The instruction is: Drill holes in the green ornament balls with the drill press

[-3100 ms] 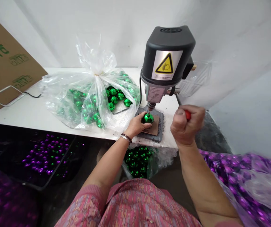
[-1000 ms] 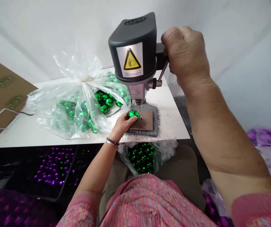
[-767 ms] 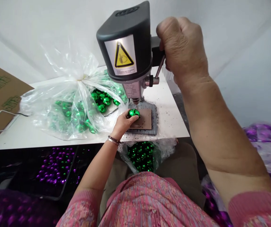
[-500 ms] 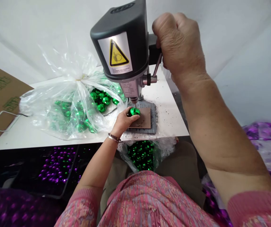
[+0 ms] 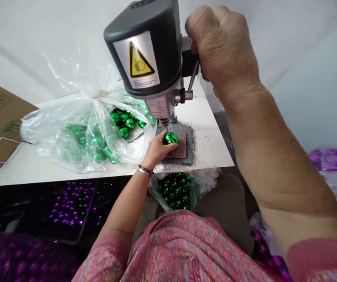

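Observation:
My left hand (image 5: 159, 148) pinches a shiny green faceted ball (image 5: 171, 138) between thumb and fingers. The ball rests over a brown board (image 5: 180, 147) on the grey base of a small bench drill press (image 5: 145, 58). Just above the ball, the thin drill bit (image 5: 167, 128) points down; whether its tip touches the ball I cannot tell. High on the right, my right hand (image 5: 223, 45) is wrapped round the end of the drill press's feed lever (image 5: 194, 76), its grip hidden by the fingers.
A tied clear plastic bag (image 5: 95, 129) of green balls lies left of the drill on the white table (image 5: 33, 172). An open bag of green balls (image 5: 174, 192) hangs below the table edge. A cardboard box (image 5: 0, 121) stands left. Purple balls (image 5: 71, 207) lie below; dark shavings dot the tabletop.
The green ball has shifted slightly right under the bit with my left hand. My right hand keeps hold of the lever. The whole view has shifted a little.

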A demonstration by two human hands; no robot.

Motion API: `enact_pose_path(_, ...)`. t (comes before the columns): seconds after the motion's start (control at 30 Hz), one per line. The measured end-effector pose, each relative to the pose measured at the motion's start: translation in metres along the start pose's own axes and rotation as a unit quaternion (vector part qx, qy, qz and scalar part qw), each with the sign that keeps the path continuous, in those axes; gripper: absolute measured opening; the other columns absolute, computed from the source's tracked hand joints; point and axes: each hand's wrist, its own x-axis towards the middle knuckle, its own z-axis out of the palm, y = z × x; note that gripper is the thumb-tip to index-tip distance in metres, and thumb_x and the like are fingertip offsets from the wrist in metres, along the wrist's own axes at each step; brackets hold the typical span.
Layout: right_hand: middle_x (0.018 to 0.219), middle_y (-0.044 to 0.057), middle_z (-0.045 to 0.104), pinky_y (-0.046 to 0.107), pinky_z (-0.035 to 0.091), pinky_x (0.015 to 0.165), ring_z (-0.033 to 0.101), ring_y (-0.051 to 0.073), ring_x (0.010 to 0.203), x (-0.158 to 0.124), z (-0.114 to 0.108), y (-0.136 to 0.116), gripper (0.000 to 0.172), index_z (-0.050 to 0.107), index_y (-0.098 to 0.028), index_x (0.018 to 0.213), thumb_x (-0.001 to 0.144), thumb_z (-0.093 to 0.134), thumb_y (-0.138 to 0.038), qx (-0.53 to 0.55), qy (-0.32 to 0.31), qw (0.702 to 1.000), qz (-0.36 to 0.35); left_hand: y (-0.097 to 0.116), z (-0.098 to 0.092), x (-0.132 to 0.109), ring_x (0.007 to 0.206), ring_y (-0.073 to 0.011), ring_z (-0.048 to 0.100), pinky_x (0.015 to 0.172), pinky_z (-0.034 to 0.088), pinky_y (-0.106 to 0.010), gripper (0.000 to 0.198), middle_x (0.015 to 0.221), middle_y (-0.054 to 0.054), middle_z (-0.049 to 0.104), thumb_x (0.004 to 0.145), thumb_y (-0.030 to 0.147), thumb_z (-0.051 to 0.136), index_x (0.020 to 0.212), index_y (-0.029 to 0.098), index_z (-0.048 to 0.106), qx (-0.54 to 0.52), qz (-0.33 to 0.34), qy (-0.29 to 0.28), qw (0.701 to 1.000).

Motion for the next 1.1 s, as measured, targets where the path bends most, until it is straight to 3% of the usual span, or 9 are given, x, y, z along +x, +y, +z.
enact_pose_path(0.07,0.063,-0.006,0.031,0.02,0.03,0.061,0.023,0.004,0.063,-0.001,-0.001,0.0,0.033,0.049,-0.013,0.065,0.093,0.048,-0.03,-0.004,0.0,1.0,-0.008,-0.008,-0.004,0.002,0.1,-0.0232,0.066,0.093,0.049,-0.035,0.061,0.109,-0.008,0.074,0.072,0.038,0.076,0.128,0.014,0.066,-0.065,-0.039,-0.019,0.997)
enact_pose_path(0.2,0.064,-0.006,0.03,0.02,0.028,0.064,0.026,0.004,0.063,0.0,-0.001,0.002,0.034,0.045,-0.015,0.065,0.094,0.049,-0.035,0.005,-0.002,1.0,-0.017,-0.016,-0.011,0.005,0.093,-0.0204,0.066,0.087,0.05,-0.032,0.056,0.104,-0.006,0.075,0.071,0.042,0.075,0.121,0.016,0.07,-0.119,-0.033,-0.052,0.991)
enact_pose_path(0.4,0.068,-0.007,0.024,0.017,0.029,0.068,0.027,0.001,0.064,0.001,0.0,0.001,0.031,0.04,-0.016,0.067,0.094,0.041,-0.032,-0.014,-0.006,1.0,-0.007,-0.012,-0.007,0.005,0.089,-0.0186,0.064,0.086,0.05,-0.03,0.062,0.101,-0.005,0.074,0.068,0.038,0.077,0.124,0.016,0.069,-0.099,-0.048,-0.007,0.994)
enact_pose_path(0.57,0.07,-0.007,0.022,0.016,0.031,0.075,0.029,-0.001,0.066,0.0,0.0,-0.001,0.03,0.038,-0.017,0.068,0.092,0.033,-0.033,-0.029,-0.005,1.0,-0.002,-0.012,-0.008,0.007,0.088,-0.0183,0.064,0.084,0.05,-0.029,0.062,0.099,-0.004,0.073,0.069,0.039,0.077,0.125,0.017,0.068,-0.065,-0.036,-0.03,0.997)
enact_pose_path(0.7,0.069,-0.007,0.023,0.015,0.029,0.068,0.031,-0.001,0.065,0.001,0.001,0.001,0.03,0.039,-0.017,0.068,0.092,0.034,-0.035,-0.013,-0.003,1.0,-0.006,-0.005,-0.007,0.006,0.089,-0.0188,0.064,0.084,0.05,-0.029,0.073,0.098,-0.006,0.073,0.065,0.033,0.081,0.133,0.013,0.063,0.009,-0.012,-0.025,1.0)
enact_pose_path(0.8,0.069,-0.007,0.025,0.015,0.026,0.063,0.028,0.0,0.063,0.0,-0.001,0.001,0.03,0.041,-0.016,0.07,0.092,0.044,-0.035,0.011,-0.012,1.0,-0.001,-0.001,-0.006,0.004,0.086,-0.0174,0.063,0.082,0.05,-0.028,0.076,0.097,-0.006,0.072,0.066,0.03,0.081,0.137,0.011,0.06,0.009,-0.018,-0.026,0.999)
enact_pose_path(0.97,0.065,-0.007,0.025,0.019,0.027,0.061,0.024,0.002,0.063,-0.018,-0.01,0.003,0.034,0.029,-0.019,0.066,0.089,0.052,-0.027,-0.004,-0.031,0.996,-0.081,-0.009,-0.001,0.003,0.077,-0.0161,0.062,0.074,0.052,-0.027,0.076,0.089,-0.002,0.071,0.066,0.03,0.082,0.137,0.015,0.06,-0.031,-0.025,-0.028,0.999)
enact_pose_path(1.1,0.063,-0.007,0.031,0.023,0.03,0.06,0.028,0.005,0.059,-0.051,-0.016,0.012,0.019,0.037,-0.02,0.072,0.082,0.053,-0.026,-0.081,-0.03,0.983,-0.162,-0.016,0.003,0.004,0.079,-0.0172,0.064,0.078,0.054,-0.029,0.075,0.088,-0.001,0.072,0.064,0.029,0.084,0.135,0.018,0.063,-0.061,-0.006,-0.017,0.998)
